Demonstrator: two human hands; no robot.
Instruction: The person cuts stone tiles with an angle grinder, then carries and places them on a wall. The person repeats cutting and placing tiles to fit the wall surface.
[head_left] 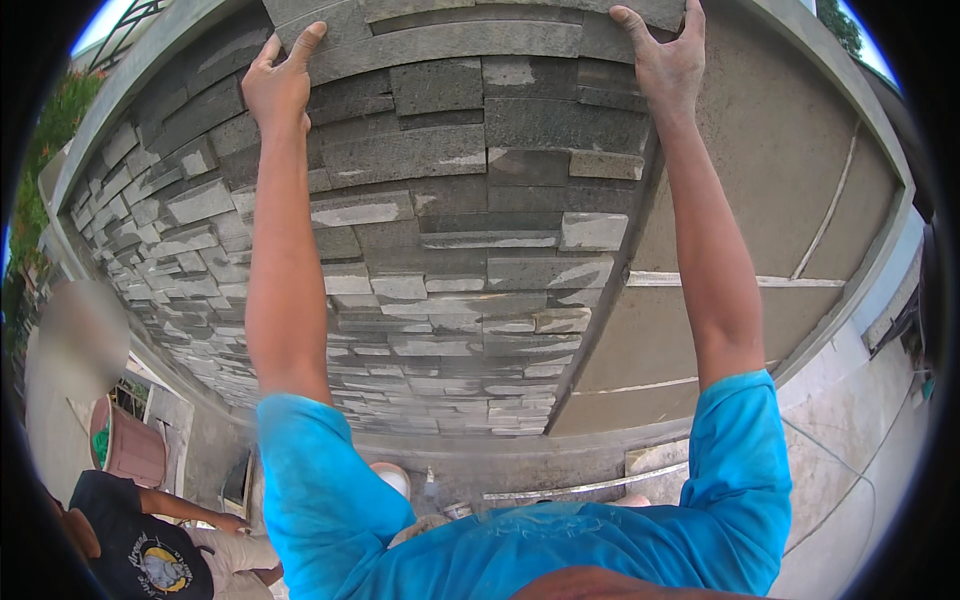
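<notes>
Both my arms reach up to the top of a wall covered in uneven grey stone cladding (pixel 430 215). A long grey stone cladding panel (pixel 450 42), made of stacked strips, lies level against the top of the wall between my hands. My left hand (pixel 280 82) grips its left end, the thumb along the face and the fingers at the edge. At the other end, my right hand (pixel 672 62) holds the panel with thumb and fingers spread around its corner. Dust coats my right hand. The panel's back and upper edge are out of sight.
Right of the cladding is smooth plaster (pixel 760 190) with pale strips (pixel 735 281), inside a concrete frame (pixel 895 200). A co-worker in a black shirt (pixel 140 530) is at lower left, near a reddish tub (pixel 137 445). A thin hose (pixel 868 480) crosses the ground at right.
</notes>
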